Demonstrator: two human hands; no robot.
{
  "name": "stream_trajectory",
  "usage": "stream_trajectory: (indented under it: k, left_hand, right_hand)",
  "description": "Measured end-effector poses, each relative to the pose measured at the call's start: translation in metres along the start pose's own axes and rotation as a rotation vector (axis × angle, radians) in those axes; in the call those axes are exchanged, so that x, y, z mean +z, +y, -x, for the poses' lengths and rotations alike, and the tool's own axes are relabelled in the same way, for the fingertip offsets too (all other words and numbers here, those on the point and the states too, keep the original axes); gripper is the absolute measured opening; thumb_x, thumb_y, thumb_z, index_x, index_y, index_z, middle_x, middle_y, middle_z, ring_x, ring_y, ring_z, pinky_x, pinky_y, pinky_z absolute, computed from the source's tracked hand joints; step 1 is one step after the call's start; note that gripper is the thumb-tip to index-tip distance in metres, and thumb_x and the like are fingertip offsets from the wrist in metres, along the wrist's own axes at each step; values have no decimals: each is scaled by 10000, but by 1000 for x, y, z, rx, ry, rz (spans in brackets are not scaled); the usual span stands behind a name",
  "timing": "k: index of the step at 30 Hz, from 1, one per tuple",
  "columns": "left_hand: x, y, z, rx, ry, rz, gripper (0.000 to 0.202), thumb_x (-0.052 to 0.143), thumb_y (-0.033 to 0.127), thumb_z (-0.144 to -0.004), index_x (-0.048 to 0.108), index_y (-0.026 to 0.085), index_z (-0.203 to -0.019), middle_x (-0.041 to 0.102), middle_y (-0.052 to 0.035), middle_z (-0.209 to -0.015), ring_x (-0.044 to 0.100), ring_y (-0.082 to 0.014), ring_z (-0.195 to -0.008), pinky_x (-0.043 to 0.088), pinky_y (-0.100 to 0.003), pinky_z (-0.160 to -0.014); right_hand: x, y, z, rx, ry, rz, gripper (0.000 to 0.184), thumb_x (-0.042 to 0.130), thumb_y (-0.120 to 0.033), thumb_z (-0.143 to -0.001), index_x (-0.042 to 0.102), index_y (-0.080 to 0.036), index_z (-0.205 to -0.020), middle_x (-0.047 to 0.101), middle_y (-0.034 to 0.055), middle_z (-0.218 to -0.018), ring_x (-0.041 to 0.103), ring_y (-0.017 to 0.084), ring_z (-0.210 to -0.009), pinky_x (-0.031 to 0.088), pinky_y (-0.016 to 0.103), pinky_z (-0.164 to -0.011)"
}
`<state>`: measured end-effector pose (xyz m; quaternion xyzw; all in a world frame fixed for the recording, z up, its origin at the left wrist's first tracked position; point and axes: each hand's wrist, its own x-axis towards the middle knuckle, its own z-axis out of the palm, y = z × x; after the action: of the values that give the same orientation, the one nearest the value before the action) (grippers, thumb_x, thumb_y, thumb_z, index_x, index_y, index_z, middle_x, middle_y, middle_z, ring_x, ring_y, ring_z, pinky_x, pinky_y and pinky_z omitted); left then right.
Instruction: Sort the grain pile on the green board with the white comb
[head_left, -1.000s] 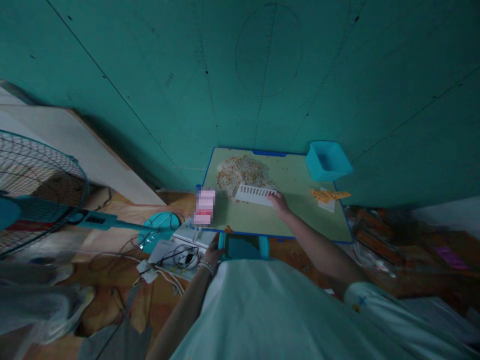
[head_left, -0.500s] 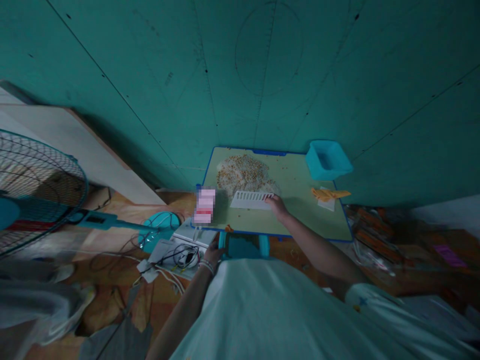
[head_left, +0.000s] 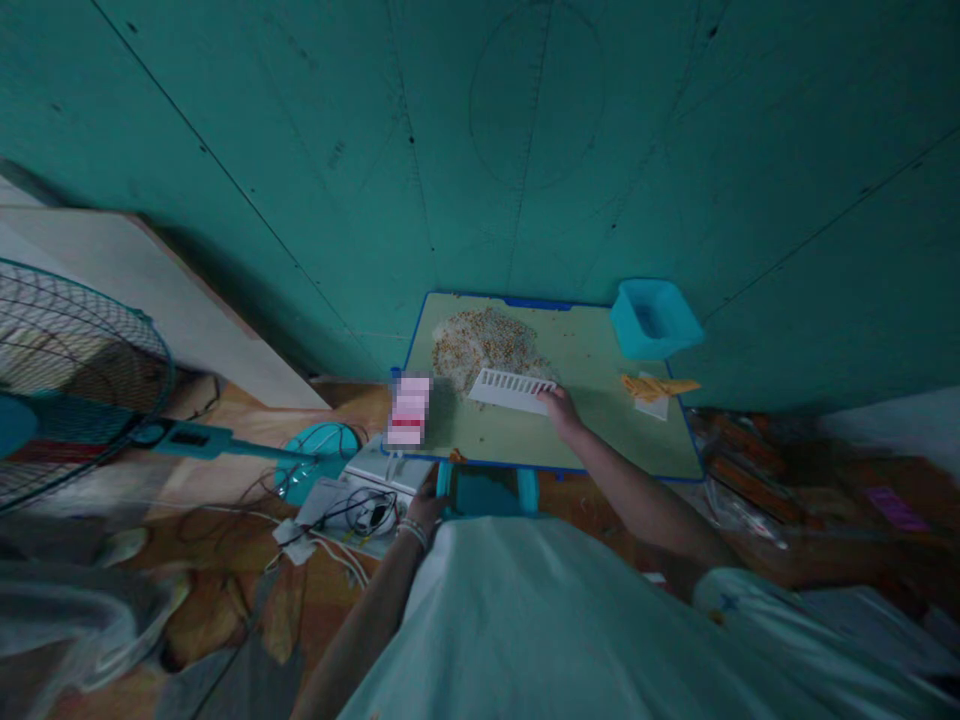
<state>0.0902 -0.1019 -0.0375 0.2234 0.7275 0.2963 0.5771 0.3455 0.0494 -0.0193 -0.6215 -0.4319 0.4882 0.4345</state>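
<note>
My right hand (head_left: pixel 559 408) is closed on the right end of a white slotted plastic strip (head_left: pixel 506 390), held over the low table (head_left: pixel 622 440). The strip's slotted edge faces the wall and lies against the near side of a pile of pale grains mixed with yellow-brown kernels (head_left: pixel 487 345). Below the table's front edge, my left hand (head_left: pixel 427 505) is closed at the left rim of a blue bin (head_left: pixel 527 490), its fingers partly in shadow. The bin sits between the table and my body.
A blue basin (head_left: pixel 652 320) stands at the table's back right, with an orange cloth (head_left: pixel 652 387) before it. A pixelated pink item (head_left: pixel 410 410) lies at the left edge. Left of the table are a fan (head_left: pixel 75 390) and cables (head_left: pixel 375 510); a green wall (head_left: pixel 337 200) rises behind.
My right hand has moved the white strip slightly right and away from me, into the pile's near edge, tilting its right end nearer. My left hand stays at the bin.
</note>
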Motion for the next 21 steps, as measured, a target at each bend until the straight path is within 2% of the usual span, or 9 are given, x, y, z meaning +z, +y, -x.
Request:
stream_trajectory:
  k: [12, 21]
  left_hand:
    - [1, -11, -7, -9, 20, 42, 170, 601, 77, -449, 498, 192, -522, 533, 33, -440, 567, -165, -573, 440, -232, -533]
    - [-1, -17, -12, 4, 12, 43, 169, 614, 83, -460, 499, 186, -529, 536, 38, -438, 570, -155, -559, 445, -223, -532]
  right_hand:
    - [-1, 9, 3, -57, -47, 51, 204, 504, -336, -576, 576, -195, -705, 573, -33, -609, 501, 159, -635, 387, 265, -629]
    - [0, -1, 15, -34, -113, 57, 170, 496, -335, -569, 542, -205, -668, 540, -36, -585, 471, 149, -609, 351, 252, -593]
